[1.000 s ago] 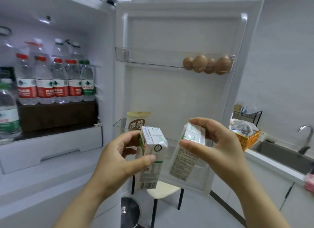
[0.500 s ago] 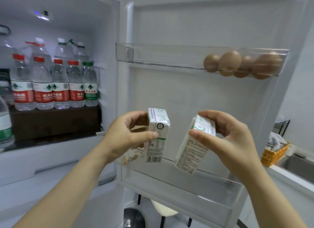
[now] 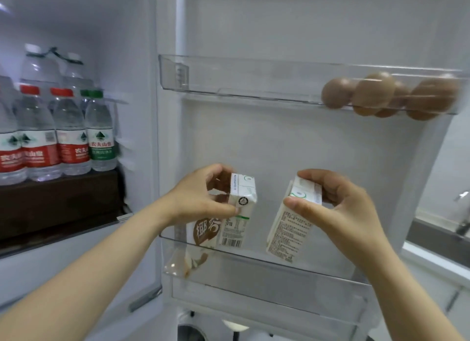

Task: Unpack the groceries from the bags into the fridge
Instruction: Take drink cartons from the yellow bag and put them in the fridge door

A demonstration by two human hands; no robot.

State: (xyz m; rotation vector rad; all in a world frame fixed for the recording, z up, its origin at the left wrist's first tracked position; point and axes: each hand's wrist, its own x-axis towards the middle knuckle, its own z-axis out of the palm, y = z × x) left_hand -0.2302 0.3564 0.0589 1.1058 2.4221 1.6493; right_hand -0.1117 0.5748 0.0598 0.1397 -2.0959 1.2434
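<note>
Both hands are clenched round cartons. My left hand [image 3: 201,198] pinches a small white cardboard drink carton with a green stripe [image 3: 239,213] near its top, thumb on the front face and fingers behind. My right hand [image 3: 340,213] grips a second small white carton covered in fine print [image 3: 292,226] by its top end.

My left carton hangs upright, its barcode end just above the front rim of the clear plastic lower door shelf [image 3: 279,272], toward that shelf's left end. My right carton is tilted, its top leaning right, over the middle of the same shelf; whether its bottom touches the shelf I cannot tell. The two cartons are apart.

Just behind my left carton, in the shelf's left corner, stands a brown and white pack with large white characters [image 3: 203,233]. Higher on the white fridge door [image 3: 279,142], a clear plastic upper shelf [image 3: 229,81] carries a cluster of brown eggs [image 3: 373,93] at its right end.

Off to the left, deeper inside the fridge, clear plastic water bottles with red and green caps [image 3: 68,137] stand in rows on a dark brown box [image 3: 58,200], the green-labelled one at the right end of the front row. At the far right edge a metal tap [image 3: 462,225] stands by a dark sink [image 3: 432,233].
</note>
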